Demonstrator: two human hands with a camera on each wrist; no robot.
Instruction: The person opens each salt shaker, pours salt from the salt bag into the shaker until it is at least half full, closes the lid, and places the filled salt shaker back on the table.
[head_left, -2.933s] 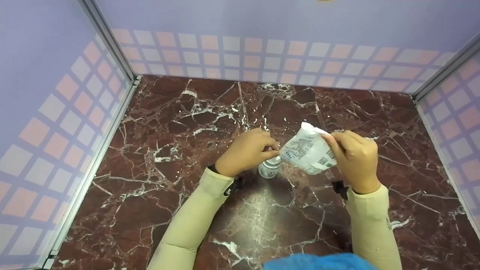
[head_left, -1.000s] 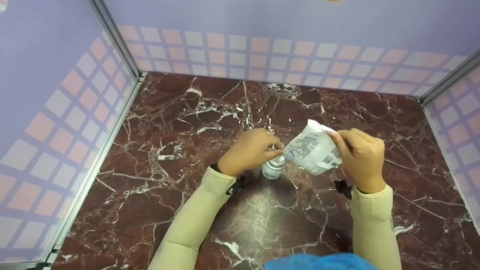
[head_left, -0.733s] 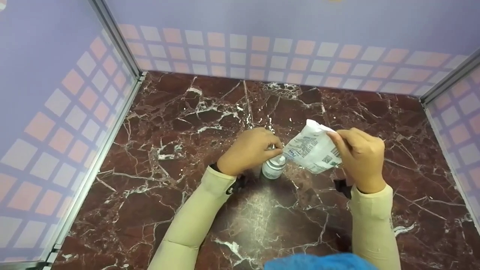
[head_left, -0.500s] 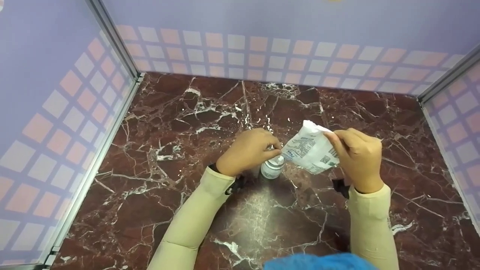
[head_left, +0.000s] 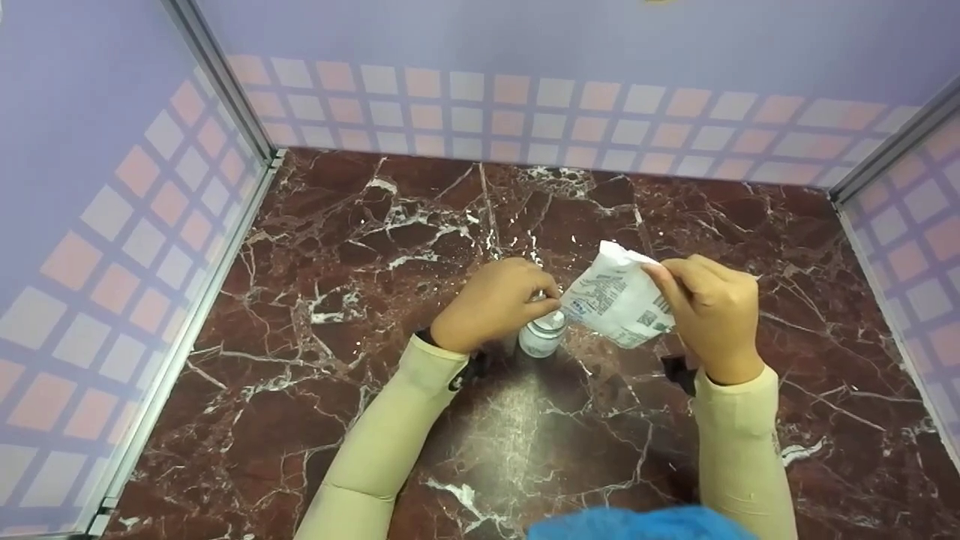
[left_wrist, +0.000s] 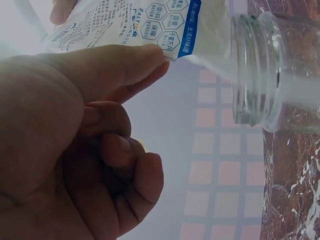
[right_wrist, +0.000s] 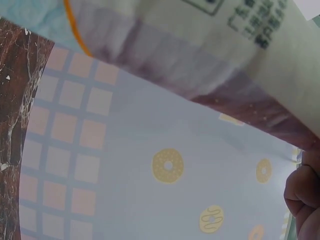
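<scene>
A white printed salt bag (head_left: 619, 300) hangs tilted in the head view, its lower left corner at the mouth of a small glass jar (head_left: 541, 345). My left hand (head_left: 495, 304) pinches that corner between thumb and index finger, just above the jar. At the bag's raised upper end, my right hand (head_left: 712, 315) grips the edge, thumb in front. Through the left wrist camera, the threaded glass jar (left_wrist: 255, 75) has white matter inside, and the open end of the salt bag (left_wrist: 115, 25) meets its mouth. Printed plastic of the salt bag (right_wrist: 225, 45) fills the right wrist view's upper part.
White grains (head_left: 517, 240) lie scattered over the dark red marble-patterned table (head_left: 375, 300), mostly beyond the jar. Purple panels with checkered squares (head_left: 517, 116) enclose the back and both sides. Something blue (head_left: 637, 525) shows at the near edge.
Both hands keep their hold on the bag in nearly the same place. The jar's body looks whiter than 2.9 seconds ago. The head view has shifted slightly.
</scene>
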